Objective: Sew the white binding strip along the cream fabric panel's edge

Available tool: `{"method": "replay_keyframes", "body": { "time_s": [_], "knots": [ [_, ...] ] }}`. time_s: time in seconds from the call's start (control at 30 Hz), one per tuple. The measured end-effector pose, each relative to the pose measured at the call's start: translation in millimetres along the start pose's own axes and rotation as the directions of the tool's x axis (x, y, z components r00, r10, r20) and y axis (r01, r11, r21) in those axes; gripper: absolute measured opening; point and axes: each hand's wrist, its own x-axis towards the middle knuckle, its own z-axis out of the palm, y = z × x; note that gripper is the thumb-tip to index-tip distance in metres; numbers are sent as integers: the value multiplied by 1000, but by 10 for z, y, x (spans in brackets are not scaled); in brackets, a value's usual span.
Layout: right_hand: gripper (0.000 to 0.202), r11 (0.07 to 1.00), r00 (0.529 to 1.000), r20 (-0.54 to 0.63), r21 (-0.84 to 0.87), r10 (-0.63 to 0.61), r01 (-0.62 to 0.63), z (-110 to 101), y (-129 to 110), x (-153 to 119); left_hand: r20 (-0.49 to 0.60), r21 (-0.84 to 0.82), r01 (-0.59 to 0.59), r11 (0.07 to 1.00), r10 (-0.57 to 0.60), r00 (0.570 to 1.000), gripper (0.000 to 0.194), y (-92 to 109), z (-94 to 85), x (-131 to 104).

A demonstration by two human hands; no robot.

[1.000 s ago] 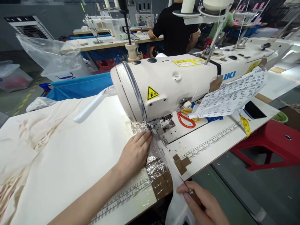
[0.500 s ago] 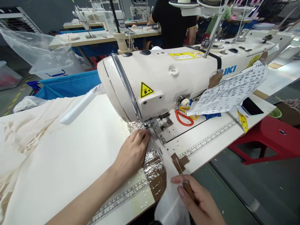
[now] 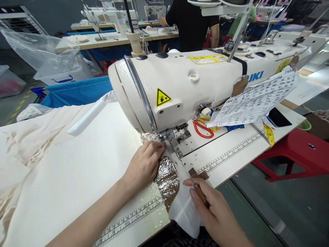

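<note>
A thin white fabric piece (image 3: 186, 209) runs from under the needle area of the sewing machine (image 3: 169, 92) down over the table's front edge. My left hand (image 3: 146, 163) is closed beside the presser foot, its fingertips pinching the fabric's upper part. In my right hand (image 3: 209, 202) is an awl (image 3: 200, 195) with a wooden handle. Its thin metal shaft points up and left, along the fabric toward the machine, and my right fingers also lie close against the cloth. The awl's tip is hard to make out near the machine plate.
Orange-handled scissors (image 3: 203, 129) and a handwritten sheet (image 3: 252, 99) lie right of the needle area. A phone (image 3: 279, 117) and yellow tape measure (image 3: 268, 133) sit farther right. Cream fabric (image 3: 31, 147) covers the left side. A red stool (image 3: 290, 154) stands at right; a person (image 3: 191, 25) sits behind.
My right hand has moved up and left, bringing the awl's shaft closer to the machine. The fabric's loose lower end has shifted and now hangs more visibly. My left hand stays nearly in place.
</note>
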Motion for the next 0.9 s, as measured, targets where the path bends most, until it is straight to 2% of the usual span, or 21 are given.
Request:
{"method": "replay_keyframes", "body": {
  "time_s": [0.13, 0.37, 0.57, 0.67, 0.8, 0.9],
  "knots": [
    [25, 995, 996, -19, -46, -87, 86, -15, -58, 114, -18, 90, 37, 995, -36, 999, 37, 1, 5, -14],
    [24, 982, 990, -17, -127, -142, 139, -9, -92, 227, -54, -41, -65, 997, 63, 997, 30, 1, -7, -15],
    [24, 968, 981, -31, -171, -194, 186, 34, -78, 361, -18, 97, 18, 995, -16, 1000, 35, -26, 34, -23],
    [24, 965, 980, -19, -179, -198, 191, 51, -87, 415, -30, 80, 34, 996, -32, 999, 37, -19, 8, -29],
    [22, 964, 979, -27, -179, -202, 195, 58, -86, 454, -57, -61, -44, 997, 40, 998, 29, -4, -26, -24],
    [22, 962, 977, -36, -187, -210, 199, 65, -82, 487, -35, -28, -78, 997, 77, 996, 26, -12, -16, -16]
  ]
}}
